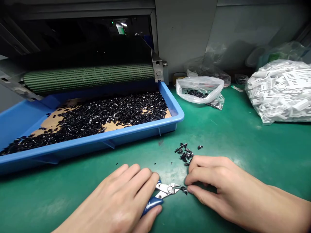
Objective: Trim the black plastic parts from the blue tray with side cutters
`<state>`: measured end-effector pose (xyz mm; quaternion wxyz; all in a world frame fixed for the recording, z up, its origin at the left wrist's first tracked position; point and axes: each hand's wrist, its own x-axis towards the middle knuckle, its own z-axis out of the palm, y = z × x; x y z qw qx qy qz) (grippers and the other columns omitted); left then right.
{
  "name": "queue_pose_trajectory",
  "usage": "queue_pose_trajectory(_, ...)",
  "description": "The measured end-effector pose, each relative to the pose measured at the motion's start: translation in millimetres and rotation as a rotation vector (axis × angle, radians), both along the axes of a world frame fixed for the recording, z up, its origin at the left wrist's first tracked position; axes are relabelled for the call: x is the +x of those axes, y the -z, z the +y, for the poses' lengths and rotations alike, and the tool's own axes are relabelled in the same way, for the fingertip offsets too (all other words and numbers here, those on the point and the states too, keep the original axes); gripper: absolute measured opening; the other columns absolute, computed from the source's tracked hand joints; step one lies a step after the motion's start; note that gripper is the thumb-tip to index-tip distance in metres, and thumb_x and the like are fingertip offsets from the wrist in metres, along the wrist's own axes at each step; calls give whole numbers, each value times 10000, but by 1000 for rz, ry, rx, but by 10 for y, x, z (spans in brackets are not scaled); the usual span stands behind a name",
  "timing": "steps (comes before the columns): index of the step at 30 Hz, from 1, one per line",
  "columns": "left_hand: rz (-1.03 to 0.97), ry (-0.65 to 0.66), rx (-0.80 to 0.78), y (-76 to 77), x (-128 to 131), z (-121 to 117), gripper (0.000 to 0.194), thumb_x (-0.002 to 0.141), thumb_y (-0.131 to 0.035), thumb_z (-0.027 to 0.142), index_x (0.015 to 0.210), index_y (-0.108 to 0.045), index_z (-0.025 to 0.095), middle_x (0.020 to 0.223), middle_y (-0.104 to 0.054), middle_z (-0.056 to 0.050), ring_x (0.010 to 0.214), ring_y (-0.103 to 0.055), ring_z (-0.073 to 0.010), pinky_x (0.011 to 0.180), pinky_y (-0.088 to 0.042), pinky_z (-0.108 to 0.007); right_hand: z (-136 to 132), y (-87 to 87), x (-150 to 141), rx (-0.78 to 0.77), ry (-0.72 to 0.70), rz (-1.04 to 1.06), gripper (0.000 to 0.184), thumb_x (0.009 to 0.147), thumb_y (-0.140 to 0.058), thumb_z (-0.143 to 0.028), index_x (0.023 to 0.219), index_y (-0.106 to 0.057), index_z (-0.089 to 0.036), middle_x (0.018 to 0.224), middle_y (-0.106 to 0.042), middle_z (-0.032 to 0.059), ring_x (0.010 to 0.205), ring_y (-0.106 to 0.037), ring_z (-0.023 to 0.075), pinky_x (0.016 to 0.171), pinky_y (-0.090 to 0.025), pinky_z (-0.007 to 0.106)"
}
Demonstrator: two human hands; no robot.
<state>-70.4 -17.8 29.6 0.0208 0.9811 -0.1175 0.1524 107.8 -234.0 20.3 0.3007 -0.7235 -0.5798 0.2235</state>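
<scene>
My left hand (131, 194) is closed around the blue handles of a pair of small side cutters (167, 189). Their silver jaws point right and are slightly apart. At the jaw tips is a small curved black plastic piece (184, 190), with the thumb and fingertips of my right hand (216, 184) pinched at its right end. Just beyond my right fingers lies a loose little pile of similar black pieces (186, 152) on the green tabletop (160, 152). One more piece (200, 147) lies apart to the right of the pile.
A blue tray (145, 127) full of small black parts stands at the left, under a green ribbed conveyor belt (92, 77). Behind the pile sits an open clear bag (201, 82) with black pieces. A bulging bag of white parts (282, 90) is at the right.
</scene>
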Motion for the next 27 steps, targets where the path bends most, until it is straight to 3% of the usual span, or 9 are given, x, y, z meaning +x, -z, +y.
queue_pose_trajectory(16, -34, 65, 79, -32, 66, -43, 353, 1113, -320, 306, 1108, -656, 195, 996, -701, -52, 852, -608, -238, 729, -406, -399, 13, 21, -58, 8, -46, -117, 222, 1029, -540, -150, 902, -719, -184, 894, -635, 31, 794, -635, 167, 719, -489, 285)
queue_pose_trajectory(22, 55, 127, 291, -213, 148, -56, 315, 1080, -425, 296, 1026, -711, 176, 999, -706, -70, 861, -609, -264, 705, -401, -436, 29, 22, -83, -50, -73, -171, 189, 1010, -550, -143, 899, -700, -176, 900, -646, 46, 805, -652, 195, 718, -502, 306)
queue_pose_trajectory(27, 140, 144, 368, -215, 182, -49, 245, 1023, -586, 358, 1093, -731, 173, 1055, -705, -67, 893, -604, -295, 690, -410, -459, 60, 3, -99, -92, -101, -202, 177, 987, -554, -112, 911, -695, -187, 918, -664, 53, 825, -661, 216, 743, -516, 322)
